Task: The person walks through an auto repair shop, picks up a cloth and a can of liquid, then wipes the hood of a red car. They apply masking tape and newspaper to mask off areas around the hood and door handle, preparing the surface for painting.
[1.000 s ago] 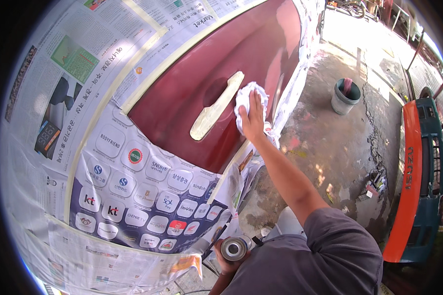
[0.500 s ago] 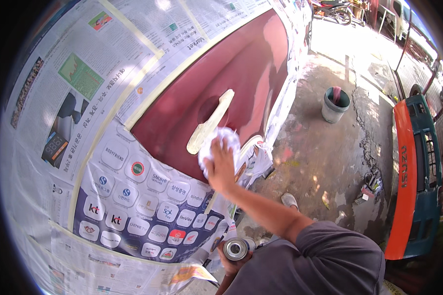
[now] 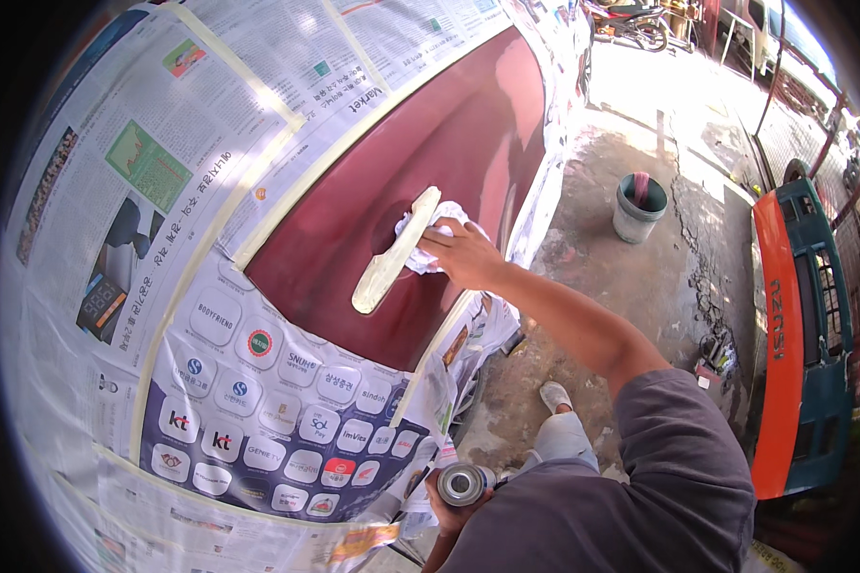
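Panel [image 3: 463, 143] is dark red with a paler pink patch [image 3: 496, 196], masked handle [image 3: 389, 262] cream, cloth [image 3: 455, 211] white, bumper [image 3: 777, 382] orange and teal, shirt [image 3: 631, 525] grey.

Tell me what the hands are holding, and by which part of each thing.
The left hand grips a silver-topped can around its side. The right hand holds a bunched white cloth, fingers over its near side.

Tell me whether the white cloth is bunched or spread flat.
Bunched: the cloth shows as a crumpled wad under the right hand.
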`<act>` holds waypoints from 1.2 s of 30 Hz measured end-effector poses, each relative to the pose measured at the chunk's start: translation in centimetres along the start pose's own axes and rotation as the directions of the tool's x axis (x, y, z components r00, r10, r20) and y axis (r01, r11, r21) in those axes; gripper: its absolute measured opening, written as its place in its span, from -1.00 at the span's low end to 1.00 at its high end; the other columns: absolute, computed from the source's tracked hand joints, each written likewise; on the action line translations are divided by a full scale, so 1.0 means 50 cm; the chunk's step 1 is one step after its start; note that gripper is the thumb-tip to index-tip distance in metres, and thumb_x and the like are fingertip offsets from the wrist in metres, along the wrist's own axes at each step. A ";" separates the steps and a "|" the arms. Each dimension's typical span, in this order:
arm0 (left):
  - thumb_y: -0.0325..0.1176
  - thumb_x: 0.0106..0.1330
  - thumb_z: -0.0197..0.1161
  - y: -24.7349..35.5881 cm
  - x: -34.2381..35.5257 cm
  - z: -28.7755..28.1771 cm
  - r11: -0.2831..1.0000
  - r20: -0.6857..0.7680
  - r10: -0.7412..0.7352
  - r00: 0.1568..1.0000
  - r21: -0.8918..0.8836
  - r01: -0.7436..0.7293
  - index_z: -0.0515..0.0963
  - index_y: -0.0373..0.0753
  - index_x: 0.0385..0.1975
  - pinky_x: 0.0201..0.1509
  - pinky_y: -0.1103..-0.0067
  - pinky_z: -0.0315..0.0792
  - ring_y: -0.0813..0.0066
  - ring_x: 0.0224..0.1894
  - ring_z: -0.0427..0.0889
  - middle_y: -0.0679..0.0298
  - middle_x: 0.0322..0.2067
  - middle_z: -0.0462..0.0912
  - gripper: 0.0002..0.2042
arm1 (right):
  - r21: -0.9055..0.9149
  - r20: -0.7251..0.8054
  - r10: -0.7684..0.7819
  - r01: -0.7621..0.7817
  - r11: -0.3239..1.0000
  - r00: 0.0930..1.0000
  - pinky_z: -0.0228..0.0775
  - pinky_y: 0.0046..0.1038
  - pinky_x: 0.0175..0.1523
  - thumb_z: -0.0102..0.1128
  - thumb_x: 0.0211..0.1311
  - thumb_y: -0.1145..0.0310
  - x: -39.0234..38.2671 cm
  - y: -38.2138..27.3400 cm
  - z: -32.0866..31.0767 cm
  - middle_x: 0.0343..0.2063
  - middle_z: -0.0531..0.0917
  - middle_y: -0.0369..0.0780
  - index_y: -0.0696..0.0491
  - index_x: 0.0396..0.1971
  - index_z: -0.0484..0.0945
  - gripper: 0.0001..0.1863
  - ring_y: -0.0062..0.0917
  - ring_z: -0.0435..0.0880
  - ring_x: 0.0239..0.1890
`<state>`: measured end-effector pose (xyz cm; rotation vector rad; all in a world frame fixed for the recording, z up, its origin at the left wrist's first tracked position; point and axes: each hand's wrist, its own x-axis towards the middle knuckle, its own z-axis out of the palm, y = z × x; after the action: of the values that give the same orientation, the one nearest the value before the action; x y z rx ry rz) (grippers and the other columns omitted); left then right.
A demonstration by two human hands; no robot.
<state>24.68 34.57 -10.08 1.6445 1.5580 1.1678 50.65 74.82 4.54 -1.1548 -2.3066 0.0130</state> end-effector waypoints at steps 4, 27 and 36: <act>-0.10 -0.27 0.83 -0.003 0.027 0.018 1.000 0.093 0.031 0.995 0.001 -0.031 0.31 -0.27 0.18 0.14 0.23 0.42 0.08 0.04 0.54 0.10 -0.04 0.49 0.00 | 0.236 -0.220 0.126 -0.072 0.969 0.967 0.24 -0.07 0.45 0.28 0.32 0.37 -0.019 -0.117 0.078 0.38 0.48 -0.31 -0.09 0.45 0.34 -0.31 -0.08 0.30 0.40; -0.09 -0.33 0.88 0.003 0.222 0.214 0.999 0.107 0.050 0.993 0.005 -0.051 0.21 -0.28 0.22 0.19 0.28 0.42 0.26 0.00 0.55 0.16 -0.04 0.50 0.11 | 0.444 -0.565 0.494 -0.262 0.857 0.661 -0.31 0.08 0.62 0.01 0.48 -0.16 0.145 0.390 0.155 0.60 0.13 -0.14 0.02 0.59 0.13 -0.15 -0.09 -0.09 0.66; -0.08 -0.26 0.82 0.119 0.414 0.397 0.994 0.131 0.028 0.991 0.098 -0.041 0.25 -0.23 0.24 0.13 0.21 0.48 0.09 0.03 0.60 0.09 0.03 0.51 0.05 | 0.584 -0.551 0.713 -0.411 0.700 0.433 -0.27 0.04 0.62 0.02 0.53 -0.08 0.349 0.659 0.040 0.59 0.14 -0.06 0.13 0.59 0.06 -0.16 -0.04 -0.05 0.64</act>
<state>43.56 56.96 -9.57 1.7826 1.5335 0.9926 65.68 108.97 2.96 -1.3543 -1.0161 0.1829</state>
